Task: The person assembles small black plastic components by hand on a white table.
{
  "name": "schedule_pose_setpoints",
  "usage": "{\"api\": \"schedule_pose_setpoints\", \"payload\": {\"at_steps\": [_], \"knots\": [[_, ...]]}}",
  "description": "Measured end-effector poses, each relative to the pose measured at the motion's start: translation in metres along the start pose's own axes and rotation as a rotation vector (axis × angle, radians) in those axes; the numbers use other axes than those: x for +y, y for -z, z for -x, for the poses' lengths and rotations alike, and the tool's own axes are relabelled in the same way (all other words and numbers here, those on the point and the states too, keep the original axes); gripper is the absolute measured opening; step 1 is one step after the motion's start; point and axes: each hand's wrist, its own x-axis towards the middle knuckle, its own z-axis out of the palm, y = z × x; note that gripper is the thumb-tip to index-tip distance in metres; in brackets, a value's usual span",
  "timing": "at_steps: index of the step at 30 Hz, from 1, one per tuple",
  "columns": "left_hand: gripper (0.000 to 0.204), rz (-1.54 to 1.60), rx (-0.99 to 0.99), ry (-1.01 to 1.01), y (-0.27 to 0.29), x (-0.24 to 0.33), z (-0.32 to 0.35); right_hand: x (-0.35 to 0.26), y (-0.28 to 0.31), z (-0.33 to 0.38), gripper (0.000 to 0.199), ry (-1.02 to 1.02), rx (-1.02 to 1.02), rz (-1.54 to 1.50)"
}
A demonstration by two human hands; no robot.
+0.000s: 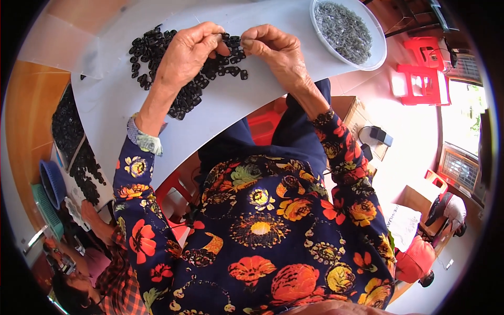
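Note:
Both of my hands are raised over the far part of a pale table, their fingertips a short way apart. My left hand is closed in a pinch above a heap of small black flat parts with holes. Thumb and forefinger of my right hand press together just right of the heap. Whatever sits between either set of fingertips is too small to make out. Beyond my right hand, a round white tub holds many small grey, see-through pieces.
A translucent sheet or tray lies at the upper left. At left, a co-worker in a plaid shirt sits by more black parts and blue and green baskets. Red stools and a cardboard box stand to the right.

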Motion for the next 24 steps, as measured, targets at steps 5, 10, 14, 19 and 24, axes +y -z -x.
{"api": "schedule_pose_setpoints", "payload": {"at_steps": [5, 10, 14, 19, 24], "knots": [[0.020, 0.096, 0.005, 0.043, -0.017, 0.004, 0.011, 0.000, -0.002, -0.001, 0.009, 0.002, 0.040, 0.020], [0.017, 0.213, 0.115, 0.013, -0.033, -0.002, 0.013, 0.000, -0.005, 0.000, 0.009, -0.011, 0.034, 0.034], [0.014, 0.331, 0.199, 0.020, -0.041, -0.005, 0.016, -0.001, -0.005, 0.001, 0.009, -0.043, 0.026, 0.066], [0.011, 0.332, 0.183, 0.059, -0.038, -0.004, 0.020, -0.001, -0.005, 0.000, 0.009, -0.023, 0.072, 0.083], [0.009, 0.138, 0.129, 0.065, -0.035, -0.002, 0.023, 0.002, -0.004, 0.000, 0.012, -0.014, 0.036, 0.098]]}}
